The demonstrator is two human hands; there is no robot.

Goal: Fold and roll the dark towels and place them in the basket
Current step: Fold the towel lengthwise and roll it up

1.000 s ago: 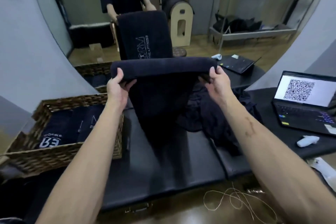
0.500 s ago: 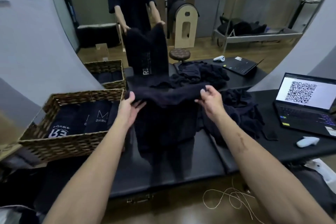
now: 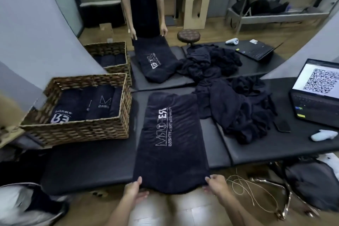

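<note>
A dark towel (image 3: 171,139) with white lettering lies flat and lengthwise on the black padded table (image 3: 91,167), its near end hanging over the front edge. My left hand (image 3: 134,190) pinches the towel's near left corner and my right hand (image 3: 215,184) pinches the near right corner. A woven basket (image 3: 77,130) stands to the left on the table with several rolled dark towels inside. A heap of unfolded dark towels (image 3: 238,108) lies to the right of the flat towel.
An open laptop (image 3: 317,93) showing a QR code, a dark phone (image 3: 282,125) and a white controller (image 3: 323,135) sit at the right. A mirror behind the table reflects the scene. Loose cords (image 3: 247,187) lie on the floor below the front edge.
The towel was held up in the air by its top edge; now it is laid flat on the table and both hands have drawn back to its near corners.
</note>
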